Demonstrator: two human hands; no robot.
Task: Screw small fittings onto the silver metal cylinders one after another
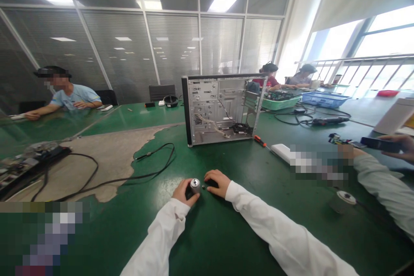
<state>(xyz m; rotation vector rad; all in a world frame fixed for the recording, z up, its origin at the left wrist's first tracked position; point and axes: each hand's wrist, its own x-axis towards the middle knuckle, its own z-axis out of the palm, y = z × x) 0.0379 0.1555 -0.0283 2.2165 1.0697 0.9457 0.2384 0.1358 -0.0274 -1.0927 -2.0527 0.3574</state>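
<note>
My left hand (pixel 185 192) is wrapped round a small silver metal cylinder (pixel 195 186) that stands upright on the green table (pixel 207 233). A tiny dark piece (pixel 203 186) lies just right of the cylinder, between my two hands. My right hand (pixel 218 183) rests on the table beside that piece, its fingers curved and apart, with nothing visible in them. Beyond my hands stands an open computer case (pixel 223 110) with cables and a black fan inside.
An orange screwdriver (pixel 260 141) and a white box (pixel 284 154) lie ahead right. A black cable (pixel 129 177) runs left. Another silver cylinder (pixel 343 201) and a person's sleeved arm (pixel 381 185) are at right. Farther back are green (pixel 280 102) and blue baskets (pixel 323 100) and seated people.
</note>
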